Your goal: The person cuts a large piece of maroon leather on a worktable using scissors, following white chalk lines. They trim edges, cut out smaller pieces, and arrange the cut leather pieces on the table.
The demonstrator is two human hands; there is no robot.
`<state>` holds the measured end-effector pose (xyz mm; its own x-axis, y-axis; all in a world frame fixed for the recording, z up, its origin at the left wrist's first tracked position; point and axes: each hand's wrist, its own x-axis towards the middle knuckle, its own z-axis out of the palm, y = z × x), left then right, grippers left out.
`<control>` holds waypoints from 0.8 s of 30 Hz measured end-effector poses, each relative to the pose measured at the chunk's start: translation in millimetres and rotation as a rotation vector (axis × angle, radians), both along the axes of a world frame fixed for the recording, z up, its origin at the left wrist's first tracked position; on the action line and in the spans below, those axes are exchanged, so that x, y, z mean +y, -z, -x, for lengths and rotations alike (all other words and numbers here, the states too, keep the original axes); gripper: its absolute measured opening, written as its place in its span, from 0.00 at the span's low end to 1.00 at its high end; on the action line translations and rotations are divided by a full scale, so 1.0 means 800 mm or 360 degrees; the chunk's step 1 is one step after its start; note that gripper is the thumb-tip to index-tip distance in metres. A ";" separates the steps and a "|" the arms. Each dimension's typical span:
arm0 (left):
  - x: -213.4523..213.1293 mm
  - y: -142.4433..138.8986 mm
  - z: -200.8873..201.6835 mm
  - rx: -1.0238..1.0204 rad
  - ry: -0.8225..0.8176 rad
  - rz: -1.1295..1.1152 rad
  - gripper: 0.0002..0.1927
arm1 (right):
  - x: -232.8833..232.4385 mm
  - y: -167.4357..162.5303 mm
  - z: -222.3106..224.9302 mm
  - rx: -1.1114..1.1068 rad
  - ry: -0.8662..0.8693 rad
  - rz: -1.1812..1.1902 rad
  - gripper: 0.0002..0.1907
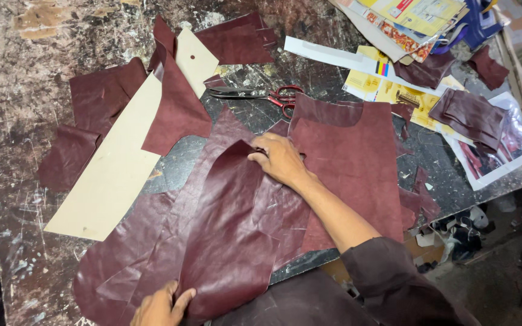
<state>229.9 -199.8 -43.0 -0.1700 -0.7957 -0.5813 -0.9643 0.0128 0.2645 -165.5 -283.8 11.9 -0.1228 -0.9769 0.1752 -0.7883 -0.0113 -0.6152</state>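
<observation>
A glossy maroon leather piece (228,235) lies on top of other maroon leather sheets (348,157) on a worn, stained worktable (25,78). My left hand (159,306) grips its near bottom edge at the table's front. At the far top edge of the same piece, my right hand (280,160) pinches it with the fingers closed, and my forearm crosses the sheets. Red-handled scissors (258,94) rest just beyond my right hand, untouched.
A long cream cardboard pattern (116,163) lies at the left with leather scraps (176,108) over it. Printed papers and packets (406,18) are piled at the back right, with more leather scraps (469,115) on them. The table's right edge drops to a cluttered floor.
</observation>
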 end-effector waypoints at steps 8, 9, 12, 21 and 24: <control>0.032 -0.036 0.041 0.0406 0.0303 0.1154 0.28 | -0.035 0.018 -0.079 0.0420 -0.0007 -0.0138 0.18; 0.027 -0.038 0.060 0.0594 0.0395 0.1092 0.25 | -0.039 0.015 -0.085 0.0504 0.0032 -0.0289 0.19; 0.004 -0.038 0.101 0.0755 0.0731 0.1047 0.33 | -0.046 0.008 -0.098 0.0558 0.0000 0.0026 0.22; -0.052 -0.032 0.118 0.0671 0.0910 0.0814 0.48 | -0.064 0.017 -0.075 0.0663 0.0124 0.0152 0.16; -0.070 -0.031 0.125 0.0675 0.0948 0.0743 0.50 | -0.067 0.030 -0.068 0.0550 0.0106 0.0281 0.18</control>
<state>129.9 -256.0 -18.3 -0.7626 -0.6468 -0.0106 -0.5838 0.6811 0.4419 -111.4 -337.1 -12.3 -0.0891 -0.9198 0.3821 -0.9513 -0.0351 -0.3064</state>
